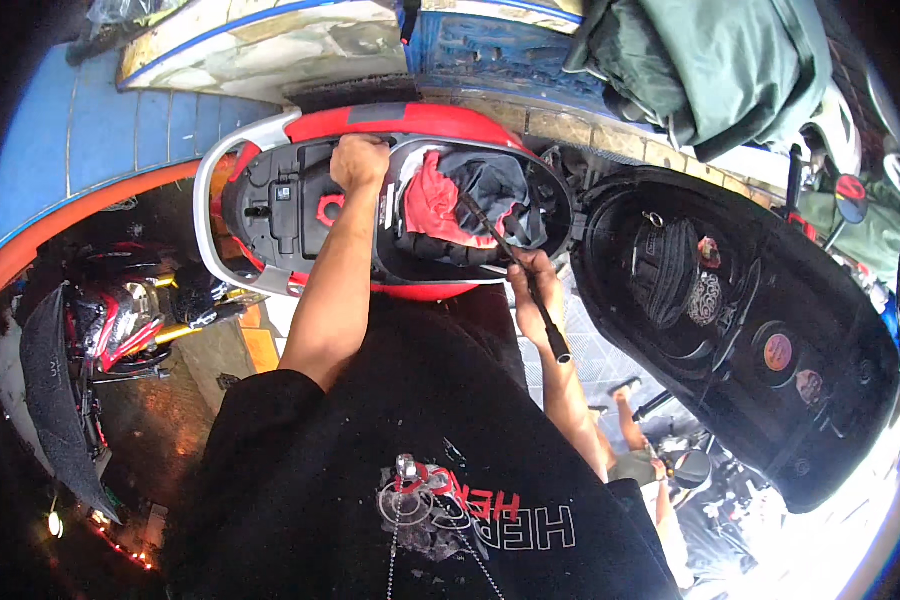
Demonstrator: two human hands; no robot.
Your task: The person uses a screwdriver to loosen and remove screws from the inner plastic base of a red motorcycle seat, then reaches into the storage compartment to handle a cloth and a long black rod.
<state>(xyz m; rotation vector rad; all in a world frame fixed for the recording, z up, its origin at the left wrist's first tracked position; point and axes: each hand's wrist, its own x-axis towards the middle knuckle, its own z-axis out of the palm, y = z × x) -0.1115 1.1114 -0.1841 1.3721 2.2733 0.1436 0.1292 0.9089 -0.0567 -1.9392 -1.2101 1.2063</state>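
Note:
A red scooter body (400, 118) lies before me with its under-seat compartment uncovered. My left hand (358, 162) is closed in a fist over the far part of the black plastic, at the left end of the storage bin (388, 225). Whatever its fingers grip is hidden. My right hand (536, 285) is wrapped round a long, thin black rod (547, 318) with a thicker, hollow-looking near end. The rod slants up and left, and its far end reaches over red cloth (432, 195) and dark cloth (490, 185) in the bin.
Hinged to the right, the open black seat (820, 370) shows its underside, with a dark pouch (665, 270) on it. Green covers (710, 60) drape a vehicle at the far right. Another motorbike (130, 320) stands left. A person's leg (630, 420) shows lower right.

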